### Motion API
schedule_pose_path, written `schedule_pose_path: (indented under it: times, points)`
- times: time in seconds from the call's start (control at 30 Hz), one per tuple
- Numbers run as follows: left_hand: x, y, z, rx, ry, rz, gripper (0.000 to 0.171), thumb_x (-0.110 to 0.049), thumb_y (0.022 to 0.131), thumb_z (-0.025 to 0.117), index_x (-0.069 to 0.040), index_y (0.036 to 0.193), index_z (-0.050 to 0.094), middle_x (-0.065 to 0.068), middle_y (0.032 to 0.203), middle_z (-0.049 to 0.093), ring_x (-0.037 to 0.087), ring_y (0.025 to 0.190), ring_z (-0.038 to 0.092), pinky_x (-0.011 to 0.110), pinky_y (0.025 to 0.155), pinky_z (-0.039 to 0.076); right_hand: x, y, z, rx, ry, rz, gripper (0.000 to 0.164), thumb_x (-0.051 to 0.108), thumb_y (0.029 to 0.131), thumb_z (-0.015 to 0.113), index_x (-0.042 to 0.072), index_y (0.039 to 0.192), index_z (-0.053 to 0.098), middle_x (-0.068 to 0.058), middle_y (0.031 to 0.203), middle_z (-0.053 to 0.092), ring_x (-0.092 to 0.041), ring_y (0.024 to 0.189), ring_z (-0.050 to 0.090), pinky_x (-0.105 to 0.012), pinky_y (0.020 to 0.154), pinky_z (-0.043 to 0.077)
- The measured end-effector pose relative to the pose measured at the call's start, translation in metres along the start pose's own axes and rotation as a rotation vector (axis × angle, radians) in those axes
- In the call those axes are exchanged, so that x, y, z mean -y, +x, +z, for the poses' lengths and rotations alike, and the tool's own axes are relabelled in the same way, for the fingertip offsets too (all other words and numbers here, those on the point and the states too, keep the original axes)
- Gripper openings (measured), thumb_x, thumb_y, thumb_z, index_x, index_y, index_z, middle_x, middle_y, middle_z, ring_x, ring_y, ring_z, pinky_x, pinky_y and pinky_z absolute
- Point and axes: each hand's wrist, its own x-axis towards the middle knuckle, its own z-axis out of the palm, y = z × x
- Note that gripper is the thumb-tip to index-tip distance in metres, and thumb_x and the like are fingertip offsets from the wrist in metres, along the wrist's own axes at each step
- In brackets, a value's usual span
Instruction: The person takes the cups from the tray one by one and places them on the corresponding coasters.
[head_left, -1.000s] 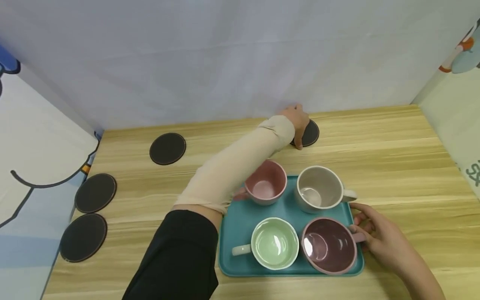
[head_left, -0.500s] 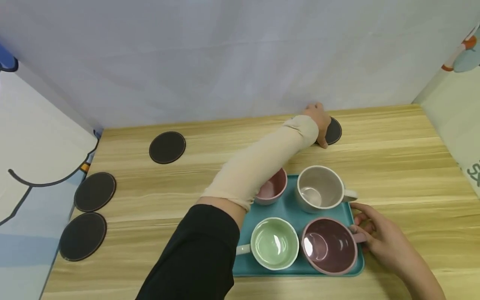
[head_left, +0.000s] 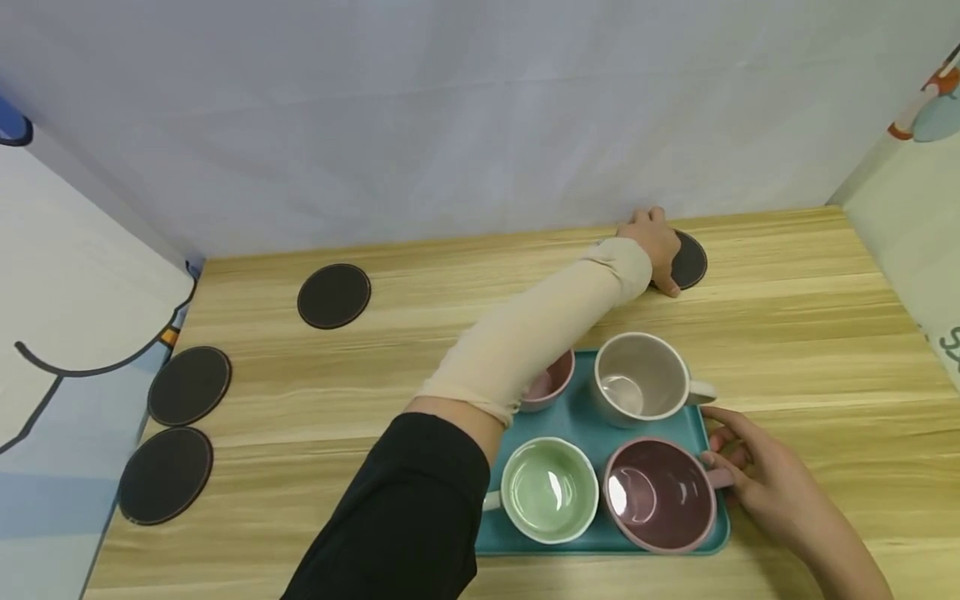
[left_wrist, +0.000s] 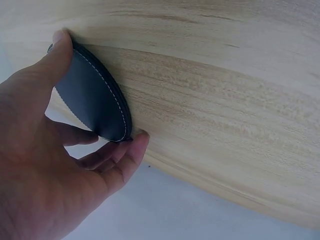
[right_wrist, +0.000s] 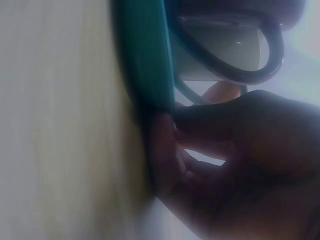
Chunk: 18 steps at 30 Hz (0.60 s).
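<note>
At the back of the table my left hand [head_left: 654,248] holds a round black coaster [head_left: 690,261] by its edges. The left wrist view shows the coaster [left_wrist: 92,95] with light stitching, between thumb and fingertips, close over the wood. My right hand [head_left: 765,479] grips the right edge of a teal tray [head_left: 585,417]; in the right wrist view its fingers curl at the tray's rim. On the tray stand a beige mug [head_left: 637,379], a plum mug [head_left: 660,500], a light green mug [head_left: 550,492] and a pink mug [head_left: 551,385], partly hidden by my left sleeve.
Three more black coasters lie to the left: one toward the back [head_left: 333,296], one at the left side [head_left: 190,386] and another nearly touching it [head_left: 166,475]. A pale cloth wall [head_left: 450,150] rises behind the wooden table [head_left: 787,317].
My left hand has moved right along the back edge, and the coaster in it has moved right too. My right hand and the tray have hardly moved.
</note>
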Motion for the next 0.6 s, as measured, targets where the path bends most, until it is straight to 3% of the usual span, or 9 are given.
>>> schedule_pose_path:
  times: [0.3, 0.47, 0.6]
  points:
    - [-0.002, -0.002, 0.002, -0.02, 0.033, 0.018, 0.079, -0.075, 0.094, 0.051, -0.039, 0.163, 0.034, 0.001, 0.171, 0.017, 0.018, 0.151, 0.029, 0.032, 0.116, 0.041, 0.002, -0.002, 0.001, 0.015, 0.0, 0.025, 0.056, -0.001, 0.093, 0.073, 0.005, 0.145, 0.055, -0.01, 0.107, 0.066, 0.005, 0.075, 0.055, -0.021, 0.062, 0.049]
    - [0.004, 0.005, 0.001, 0.025, 0.023, 0.018, 0.088, -0.078, 0.094, 0.046, -0.039, 0.167, 0.017, -0.003, 0.175, 0.008, 0.015, 0.157, 0.022, 0.032, 0.121, 0.037, 0.003, -0.002, 0.0, 0.018, 0.002, 0.031, 0.056, -0.001, 0.093, 0.073, 0.006, 0.146, 0.054, -0.009, 0.107, 0.066, 0.005, 0.076, 0.055, -0.021, 0.062, 0.049]
    - [0.017, 0.012, 0.001, 0.051, 0.006, 0.058, 0.093, -0.078, 0.095, 0.043, -0.036, 0.169, 0.007, -0.002, 0.177, 0.002, 0.017, 0.162, 0.015, 0.033, 0.124, 0.035, 0.004, -0.002, 0.0, 0.016, 0.009, 0.034, 0.057, -0.002, 0.093, 0.073, 0.006, 0.146, 0.055, -0.009, 0.106, 0.065, 0.004, 0.076, 0.055, -0.021, 0.061, 0.049]
